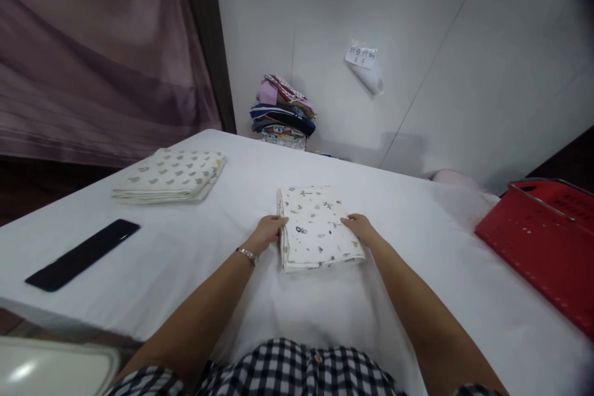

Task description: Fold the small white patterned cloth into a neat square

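Where the two bare hands meet its side edges, a folded white cloth (318, 229) with small scattered motifs lies at the centre of the frame, above the near part of a white-covered table (185, 278). The left hand (269, 230) grips the cloth's left edge, thumb on the upper face and fingers partly hidden at the side; layered folds show along this edge. The right hand (361, 227) grips the right edge, its thumb side against the cloth and its remaining fingers largely out of sight. Whether the cloth touches the table cannot be determined. A bracelet (247, 255) encircles the left wrist, and a black-and-white checked garment (297, 371) occupies the bottom of the frame.

Left of centre, a second folded cloth (174, 176), cream with rows of grey-green motifs, rests flat on the table, well apart from the hands. Below it, toward the left edge of the frame, lies a flat, elongated black object (83, 255), set obliquely. At the right edge of the frame stands a red basket (538, 229) with perforated walls and a metal handle. Beyond the table's far edge, at upper centre, is a stack of folded textiles (284, 114); to its upper right, a labelled plastic sleeve (365, 66) is fixed to the pale wall (417, 18). A mauve curtain (93, 62) fills the upper left
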`<act>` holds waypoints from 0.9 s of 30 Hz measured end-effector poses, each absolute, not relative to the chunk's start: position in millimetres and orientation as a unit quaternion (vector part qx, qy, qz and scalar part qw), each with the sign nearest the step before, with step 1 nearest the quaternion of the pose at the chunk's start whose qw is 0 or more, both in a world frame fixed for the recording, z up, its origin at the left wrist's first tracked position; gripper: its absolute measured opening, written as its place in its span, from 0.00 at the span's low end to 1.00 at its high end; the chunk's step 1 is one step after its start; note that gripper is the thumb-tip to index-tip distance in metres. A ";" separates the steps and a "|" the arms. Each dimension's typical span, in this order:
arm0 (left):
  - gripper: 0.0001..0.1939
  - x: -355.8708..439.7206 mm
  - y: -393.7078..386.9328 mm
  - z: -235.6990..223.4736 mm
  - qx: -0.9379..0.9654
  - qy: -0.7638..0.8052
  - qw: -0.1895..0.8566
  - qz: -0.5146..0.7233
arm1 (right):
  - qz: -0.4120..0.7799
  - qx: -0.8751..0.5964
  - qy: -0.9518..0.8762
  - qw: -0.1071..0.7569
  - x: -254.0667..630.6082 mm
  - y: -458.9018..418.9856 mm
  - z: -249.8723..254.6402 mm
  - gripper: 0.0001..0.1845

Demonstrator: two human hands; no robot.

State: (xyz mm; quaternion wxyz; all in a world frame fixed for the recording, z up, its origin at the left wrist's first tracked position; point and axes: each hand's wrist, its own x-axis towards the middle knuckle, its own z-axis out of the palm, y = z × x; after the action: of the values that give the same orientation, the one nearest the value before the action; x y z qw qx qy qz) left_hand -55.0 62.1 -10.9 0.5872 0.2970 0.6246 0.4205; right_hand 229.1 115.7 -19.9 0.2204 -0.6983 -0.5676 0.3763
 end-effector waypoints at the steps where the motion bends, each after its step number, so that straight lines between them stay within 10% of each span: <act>1: 0.23 -53.7 60.3 -10.7 0.299 0.628 0.580 0.423 | 0.375 -0.693 -0.572 0.227 230.6 115.2 -22.9 0.27; 15: 0.18 -48.2 54.8 -13.7 0.319 0.667 0.530 0.416 | 0.095 -0.554 -0.808 0.178 195.1 99.6 4.6 0.31; 27: 0.17 -53.5 53.7 -27.4 0.362 0.650 0.512 0.430 | 0.123 -0.503 -0.855 0.003 167.7 96.9 -0.8 0.36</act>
State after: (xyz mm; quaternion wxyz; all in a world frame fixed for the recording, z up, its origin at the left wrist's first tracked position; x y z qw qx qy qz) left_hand -53.5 53.7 -27.4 0.5121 0.3617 0.6497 0.4299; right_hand 167.7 96.9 -0.8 0.0030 -0.5034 -0.8553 0.1227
